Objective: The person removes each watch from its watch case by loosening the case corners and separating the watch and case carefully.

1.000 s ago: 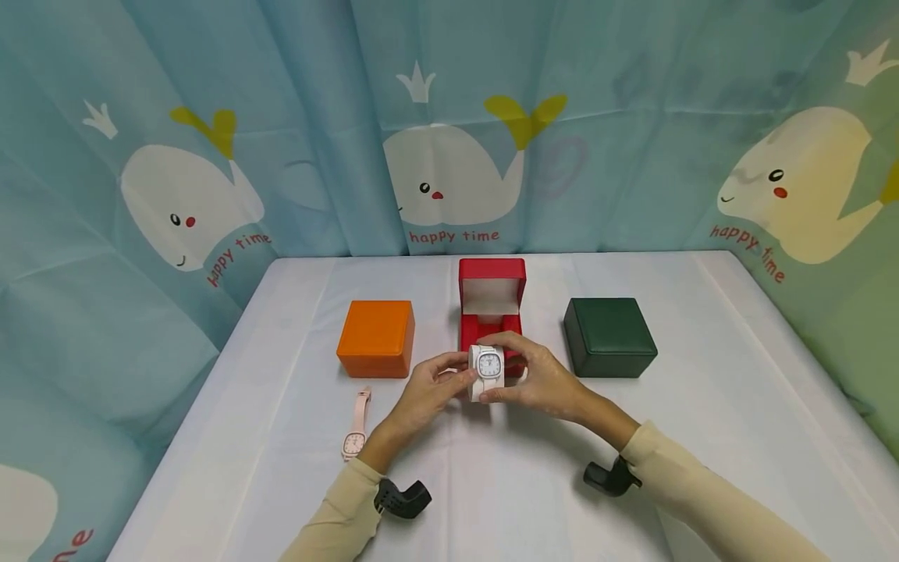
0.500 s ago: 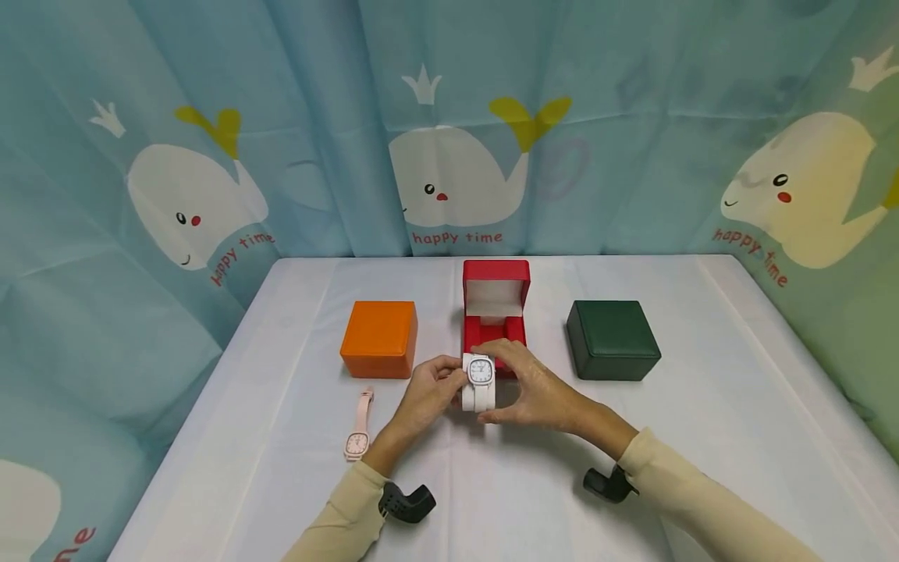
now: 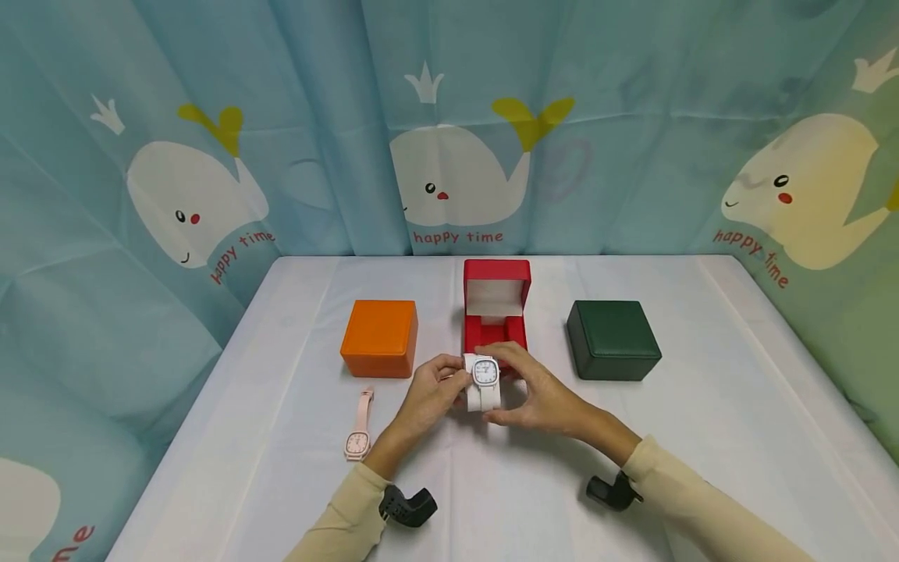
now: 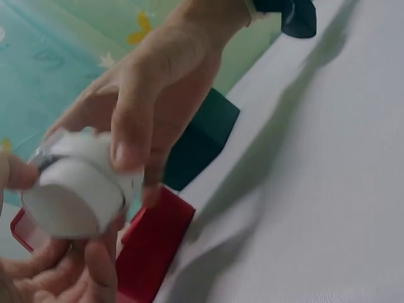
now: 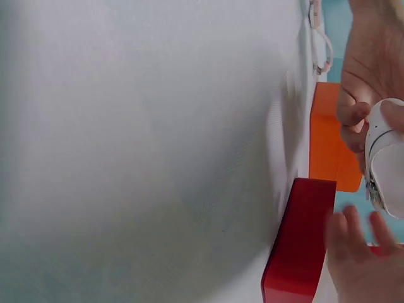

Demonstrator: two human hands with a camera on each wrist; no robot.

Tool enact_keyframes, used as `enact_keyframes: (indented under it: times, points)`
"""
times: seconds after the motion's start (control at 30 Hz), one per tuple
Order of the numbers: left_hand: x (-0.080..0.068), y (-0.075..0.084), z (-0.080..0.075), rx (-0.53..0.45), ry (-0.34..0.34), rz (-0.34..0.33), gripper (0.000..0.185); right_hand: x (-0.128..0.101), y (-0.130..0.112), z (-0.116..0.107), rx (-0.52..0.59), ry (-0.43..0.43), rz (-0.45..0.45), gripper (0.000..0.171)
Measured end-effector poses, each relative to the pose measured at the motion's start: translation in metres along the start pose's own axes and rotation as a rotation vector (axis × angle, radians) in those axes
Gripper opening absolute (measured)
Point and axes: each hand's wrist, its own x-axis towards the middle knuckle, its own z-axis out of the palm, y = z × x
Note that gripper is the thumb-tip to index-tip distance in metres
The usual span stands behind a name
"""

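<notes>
A white watch with its strap round a white cushion is held up just in front of the open red box. My left hand grips its left side, thumb in front and fingers behind. Around its right side my right hand curves, index finger at the top and thumb at the lower edge. In the right wrist view the right hand's other fingers are spread and blurred. A pink watch lies flat near the left forearm.
A closed orange box stands left of the red box, and a closed dark green box on its right. All rest on a white-covered table. A blue curtain with whale prints hangs behind and beside the table.
The white watch and its cushion have come slightly down, away from the red box. My right thumb has slid from the watch's lower front to its bottom edge. The boxes and pink watch stay put.
</notes>
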Motion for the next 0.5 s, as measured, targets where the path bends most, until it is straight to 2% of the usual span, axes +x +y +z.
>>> enact_keyframes:
  times: [0.07, 0.17, 0.23, 0.33, 0.5]
  points:
    - [-0.0015, 0.0005, -0.0011, -0.013, -0.036, 0.015, 0.027, -0.0029, -0.0015, 0.0002, 0.102, -0.022, 0.087, 0.084]
    - [-0.0032, 0.0008, -0.0018, -0.012, -0.082, 0.033, 0.027, -0.0055, -0.0038, 0.0014, 0.235, -0.035, 0.224, 0.068]
    - [-0.0041, 0.0010, -0.0017, -0.015, -0.091, 0.041, 0.027, -0.0055, -0.0045, 0.0025, 0.299, -0.030, 0.271, 0.056]
    - [-0.0045, 0.0007, -0.0004, -0.001, -0.064, 0.035, 0.026, -0.0046, -0.0044, 0.0033, 0.354, -0.023, 0.291, 0.048]
    - [-0.0030, 0.0006, 0.0019, 0.005, 0.005, -0.009, 0.027, -0.0036, -0.0047, 0.0019, 0.383, -0.034, 0.270, 0.053]
